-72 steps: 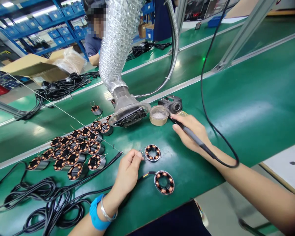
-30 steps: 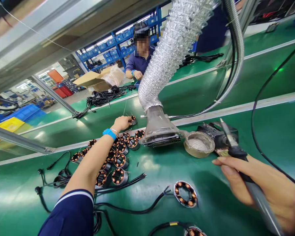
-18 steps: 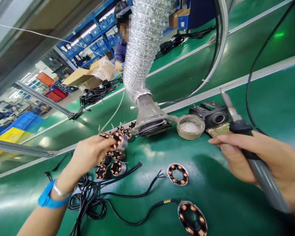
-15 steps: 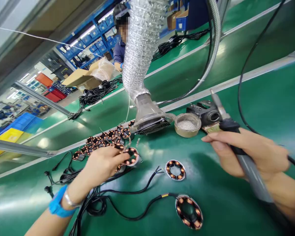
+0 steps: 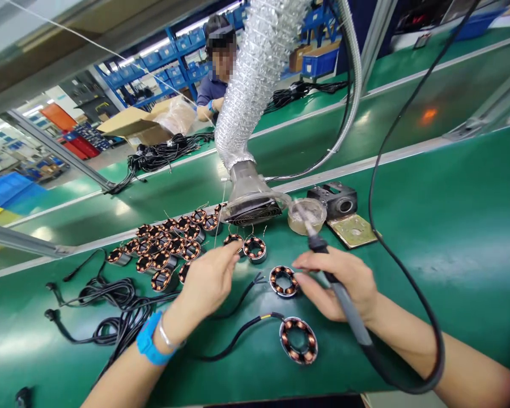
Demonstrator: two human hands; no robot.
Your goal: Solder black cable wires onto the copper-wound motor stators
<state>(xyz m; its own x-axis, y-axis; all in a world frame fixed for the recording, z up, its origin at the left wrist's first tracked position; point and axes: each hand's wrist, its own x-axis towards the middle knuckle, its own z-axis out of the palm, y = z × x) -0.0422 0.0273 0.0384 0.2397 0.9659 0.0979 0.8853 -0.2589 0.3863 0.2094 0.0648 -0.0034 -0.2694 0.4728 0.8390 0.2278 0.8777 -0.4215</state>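
My left hand (image 5: 210, 281), with a blue band at the wrist, has its fingertips closed on a copper-wound motor stator (image 5: 233, 240) below the fume hood. A second stator (image 5: 255, 247) stands right beside it. In my right hand (image 5: 348, 283) is a soldering iron (image 5: 344, 303), its blurred tip over the round pot (image 5: 300, 225). Near the right fingers lies a ring stator (image 5: 283, 281), close to the bare wire ends of a black cable (image 5: 259, 279). Nearer me, another ring stator (image 5: 298, 340) has a cable running to it.
Several stators (image 5: 170, 241) crowd the left back of the green bench. Coiled black cables (image 5: 110, 317) lie at left. A foil duct (image 5: 255, 85) ends in the hood (image 5: 255, 207). Behind the pot are an iron holder (image 5: 335, 199) and a pad (image 5: 353, 230). A person (image 5: 215, 73) sits beyond.
The right hand has brought the soldering iron leftward, from beside the holder to over the pot. The left hand has shifted to the stators now standing by the hood. The view has shifted.
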